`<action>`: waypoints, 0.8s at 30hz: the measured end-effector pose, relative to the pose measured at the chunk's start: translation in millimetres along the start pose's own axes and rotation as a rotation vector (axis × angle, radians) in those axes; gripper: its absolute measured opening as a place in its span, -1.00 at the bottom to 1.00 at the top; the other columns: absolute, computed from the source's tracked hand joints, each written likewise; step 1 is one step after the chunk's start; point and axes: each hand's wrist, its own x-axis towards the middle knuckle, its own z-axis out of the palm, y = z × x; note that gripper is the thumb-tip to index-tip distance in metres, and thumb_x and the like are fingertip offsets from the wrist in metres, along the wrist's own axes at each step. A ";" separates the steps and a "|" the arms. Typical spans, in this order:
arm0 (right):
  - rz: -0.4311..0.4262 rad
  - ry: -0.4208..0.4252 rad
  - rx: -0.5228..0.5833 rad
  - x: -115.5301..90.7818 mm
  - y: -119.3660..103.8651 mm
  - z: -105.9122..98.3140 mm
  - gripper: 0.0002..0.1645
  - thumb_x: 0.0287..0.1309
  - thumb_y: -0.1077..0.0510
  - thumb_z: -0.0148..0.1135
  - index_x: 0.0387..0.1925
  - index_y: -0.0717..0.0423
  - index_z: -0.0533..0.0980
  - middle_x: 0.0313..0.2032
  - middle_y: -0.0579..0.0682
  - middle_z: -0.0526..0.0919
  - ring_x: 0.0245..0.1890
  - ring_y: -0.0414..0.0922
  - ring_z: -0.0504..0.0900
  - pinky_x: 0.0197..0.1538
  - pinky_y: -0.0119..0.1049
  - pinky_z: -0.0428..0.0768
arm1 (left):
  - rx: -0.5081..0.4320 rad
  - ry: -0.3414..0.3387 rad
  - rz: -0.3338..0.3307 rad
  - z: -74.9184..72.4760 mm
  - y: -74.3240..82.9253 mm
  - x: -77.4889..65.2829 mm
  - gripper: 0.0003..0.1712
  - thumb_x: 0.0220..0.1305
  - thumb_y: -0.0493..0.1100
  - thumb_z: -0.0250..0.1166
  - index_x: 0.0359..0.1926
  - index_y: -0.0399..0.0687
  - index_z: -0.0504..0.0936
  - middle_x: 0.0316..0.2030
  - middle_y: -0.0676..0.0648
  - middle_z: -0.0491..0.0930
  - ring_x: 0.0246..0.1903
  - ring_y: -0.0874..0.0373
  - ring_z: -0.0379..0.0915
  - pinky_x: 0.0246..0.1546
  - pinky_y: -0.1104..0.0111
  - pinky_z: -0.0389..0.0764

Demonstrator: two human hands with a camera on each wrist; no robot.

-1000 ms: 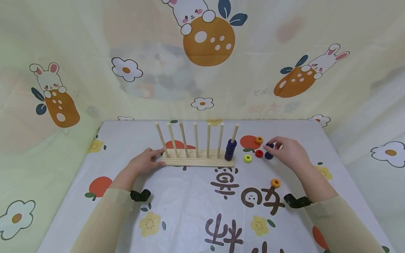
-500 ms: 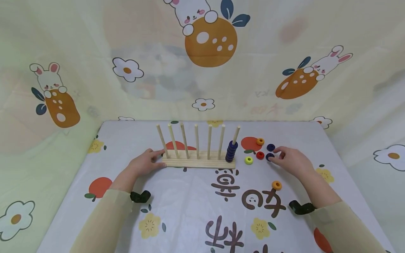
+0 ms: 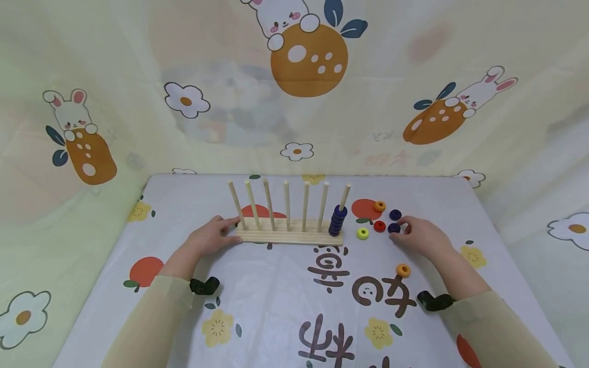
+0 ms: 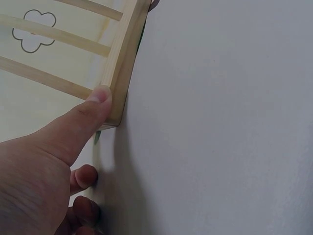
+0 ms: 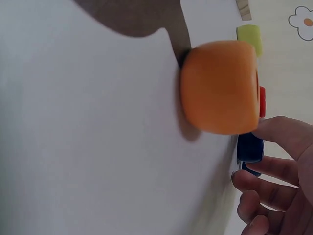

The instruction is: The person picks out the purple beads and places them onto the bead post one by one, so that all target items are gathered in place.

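A wooden peg stand with a row of upright pegs stands on the table, and dark blue beads are stacked on its rightmost peg. At its left end my left hand grips the base, thumb pressed on the front edge. To the right of the stand, my right hand pinches a dark blue bead between thumb and forefinger, close to the tabletop. Just behind it lies a second blue bead. The other right-hand fingers are loosely bent.
Beside the right hand lie a red bead, a yellow-green bead and an orange bead. Another orange bead lies nearer the front. A printed cloth covers the table, and a patterned curtain hangs behind.
My right hand has moved from the farther blue bead toward me to the nearer one, and its fingers have come round that bead. The left hand stays on the stand.
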 end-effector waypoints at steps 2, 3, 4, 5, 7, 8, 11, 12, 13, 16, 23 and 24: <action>-0.008 0.004 -0.003 0.3 0.1 0.7 -0.28 0.20 -0.19 0.31 0.17 0.26 0.46 -0.21 0.21 0.59 -0.25 0.11 0.50 -0.23 -0.05 0.50 | 0.002 0.000 0.001 0.6 0.5 0.2 -0.13 0.19 0.29 0.36 0.48 0.37 0.26 -0.05 -0.10 0.36 -0.10 -0.03 0.33 -0.14 0.11 0.41; -0.013 0.007 -0.005 0.3 0.1 1.0 -0.29 0.20 -0.19 0.31 0.16 0.26 0.46 -0.21 0.21 0.59 -0.25 0.11 0.50 -0.23 -0.05 0.50 | 0.001 0.000 0.001 0.9 0.6 0.4 -0.13 0.19 0.28 0.36 0.48 0.37 0.26 -0.05 -0.10 0.36 -0.10 -0.02 0.33 -0.14 0.11 0.41; -0.017 0.011 -0.006 0.3 0.2 1.3 -0.29 0.20 -0.18 0.30 0.16 0.26 0.46 -0.21 0.21 0.59 -0.24 0.11 0.50 -0.22 -0.04 0.50 | 0.002 0.002 -0.001 1.4 0.5 0.8 -0.13 0.19 0.28 0.36 0.48 0.37 0.26 -0.06 -0.10 0.36 -0.10 -0.02 0.33 -0.13 0.12 0.41; -0.022 0.015 -0.006 0.4 0.5 1.4 -0.30 0.21 -0.17 0.30 0.16 0.26 0.46 -0.21 0.22 0.59 -0.24 0.12 0.51 -0.22 -0.03 0.50 | 0.005 0.003 -0.003 1.7 0.4 1.3 -0.13 0.19 0.29 0.36 0.48 0.37 0.26 -0.06 -0.10 0.36 -0.11 -0.02 0.33 -0.14 0.12 0.41; -0.027 0.024 -0.005 0.3 0.7 1.9 -0.31 0.21 -0.16 0.30 0.16 0.26 0.47 -0.21 0.22 0.60 -0.25 0.12 0.51 -0.22 -0.03 0.50 | 0.013 0.009 -0.003 2.1 -0.1 2.1 -0.14 0.19 0.29 0.35 0.48 0.37 0.27 -0.07 -0.09 0.36 -0.11 -0.01 0.33 -0.14 0.13 0.41; -0.028 0.028 -0.006 0.4 0.8 2.1 -0.32 0.22 -0.15 0.30 0.16 0.26 0.47 -0.22 0.22 0.60 -0.25 0.11 0.51 -0.23 -0.04 0.50 | 0.016 0.010 -0.001 2.0 -0.6 2.4 -0.13 0.19 0.29 0.35 0.48 0.37 0.27 -0.07 -0.09 0.36 -0.12 -0.01 0.33 -0.15 0.13 0.41; -0.024 0.031 -0.001 0.9 0.5 2.7 -0.34 0.22 -0.13 0.30 0.16 0.26 0.47 -0.23 0.21 0.60 -0.26 0.11 0.51 -0.23 -0.05 0.49 | 0.024 0.013 0.000 1.4 -1.0 2.7 -0.13 0.18 0.30 0.35 0.48 0.37 0.27 -0.07 -0.09 0.36 -0.12 -0.01 0.33 -0.16 0.14 0.41; -0.020 0.028 0.002 1.0 0.2 2.9 -0.34 0.22 -0.13 0.30 0.16 0.26 0.47 -0.23 0.21 0.59 -0.26 0.10 0.51 -0.24 -0.05 0.49 | 0.025 0.013 0.001 1.0 -1.1 2.5 -0.13 0.18 0.30 0.35 0.48 0.37 0.27 -0.06 -0.09 0.36 -0.12 -0.01 0.33 -0.15 0.13 0.41; -0.018 0.025 0.004 0.8 -0.1 2.9 -0.33 0.22 -0.14 0.30 0.16 0.26 0.47 -0.23 0.21 0.59 -0.26 0.10 0.51 -0.24 -0.06 0.49 | 0.027 0.010 -0.001 0.9 -1.3 2.5 -0.13 0.18 0.31 0.36 0.48 0.37 0.27 -0.06 -0.09 0.37 -0.12 -0.01 0.33 -0.15 0.14 0.41; -0.006 0.026 0.016 -0.3 -1.0 2.2 -0.31 0.23 -0.15 0.30 0.17 0.27 0.45 -0.24 0.20 0.58 -0.26 0.10 0.50 -0.25 -0.07 0.48 | 0.023 0.004 -0.002 0.7 -1.8 2.8 -0.12 0.17 0.32 0.35 0.48 0.37 0.27 -0.05 -0.10 0.36 -0.11 -0.01 0.33 -0.15 0.13 0.42; -0.016 0.088 0.040 -7.1 -7.3 -2.9 -0.32 0.25 -0.15 0.27 0.18 0.28 0.43 -0.27 0.17 0.58 -0.32 0.06 0.49 -0.29 -0.13 0.47 | 0.019 0.005 -0.004 1.3 -1.7 2.9 -0.12 0.17 0.31 0.35 0.48 0.37 0.27 -0.05 -0.09 0.37 -0.11 -0.01 0.34 -0.14 0.13 0.42; -0.020 0.098 0.039 -8.0 -8.1 -3.5 -0.32 0.26 -0.15 0.27 0.17 0.28 0.44 -0.28 0.16 0.59 -0.33 0.05 0.49 -0.30 -0.15 0.47 | 0.019 0.004 -0.003 1.3 -1.5 3.4 -0.12 0.17 0.31 0.35 0.48 0.37 0.27 -0.06 -0.09 0.37 -0.11 0.00 0.34 -0.14 0.13 0.43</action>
